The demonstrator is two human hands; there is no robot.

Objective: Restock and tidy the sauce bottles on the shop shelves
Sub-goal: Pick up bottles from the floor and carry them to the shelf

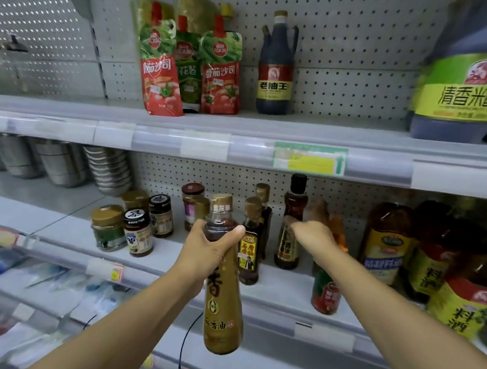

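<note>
My left hand (209, 251) grips a tall sesame oil bottle (221, 315) with a gold label and gold cap by its neck, holding it upright in front of the middle shelf (166, 256). My right hand (315, 235) reaches onto that shelf, fingers curled round the upper part of a red-labelled sauce bottle (326, 293). That bottle's top is blurred and the fingertips are hidden behind it. Just left of the hand stand a dark bottle with a black cap (292, 224) and two small gold-capped bottles (247, 241).
Several jars (137, 233) stand at the shelf's left, and yellow-labelled cooking wine bottles (432, 260) crowd its right. The upper shelf holds tomato sauce pouches (161, 74), a soy sauce bottle (276, 69) and a big vinegar jug (460, 88). Steel bowls (108, 170) are stacked far left.
</note>
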